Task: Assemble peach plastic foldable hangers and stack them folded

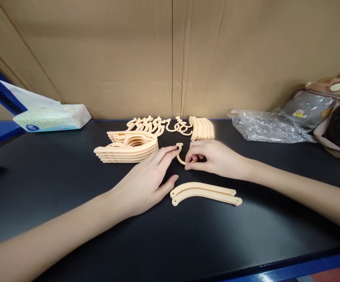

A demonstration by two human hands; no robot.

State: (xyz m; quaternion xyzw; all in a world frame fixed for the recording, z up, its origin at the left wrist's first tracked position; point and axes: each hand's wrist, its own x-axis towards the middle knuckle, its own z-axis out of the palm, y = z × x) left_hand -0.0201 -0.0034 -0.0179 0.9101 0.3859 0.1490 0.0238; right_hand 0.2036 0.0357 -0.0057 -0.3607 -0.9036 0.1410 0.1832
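A cream plastic hanger hook is between my two hands, near the middle of the black table. My right hand pinches its curved end between thumb and fingers. My left hand has its fingers stretched out and its thumb apart, with the fingertips at the hook's flat end. In front of my hands lie two curved hanger arms, side by side, with small holes at their ends. A stack of folded hangers lies just beyond my left hand.
More hooks and a row of hanger arms lie at the back. A tissue pack sits at the left. At the right are a crumpled clear plastic bag and a bottle. A cardboard wall stands behind.
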